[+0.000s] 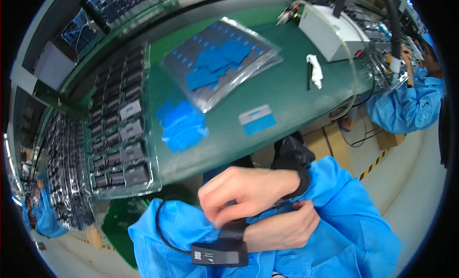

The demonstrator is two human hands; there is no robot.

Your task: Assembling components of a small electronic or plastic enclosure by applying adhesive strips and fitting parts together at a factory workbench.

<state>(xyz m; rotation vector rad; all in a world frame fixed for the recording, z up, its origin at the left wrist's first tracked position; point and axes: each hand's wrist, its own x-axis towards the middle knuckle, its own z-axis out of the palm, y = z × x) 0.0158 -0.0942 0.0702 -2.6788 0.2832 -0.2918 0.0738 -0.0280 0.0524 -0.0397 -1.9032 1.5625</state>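
My right hand (246, 189) reaches across from the right, above my left wrist. Its fingers are bent and pressed together beside a black wrist strap (234, 229); what they pinch, if anything, is hidden. That strap carries a black box-shaped device (219, 253) with a cable running up my left sleeve. Below and to the right, my left hand (282, 230) is curled into a loose fist, with nothing seen in it. Another black strap (304, 181) goes round my right wrist.
On the green table (220, 156) lie blue film pieces (181, 127), a grey-and-blue card (258, 119), a bagged grey sheet stack (224, 60), a white crumpled wipe (315, 71) and a white machine (330, 32). Trays of black parts (124, 134) stand left. A co-worker (406, 103) sits right.
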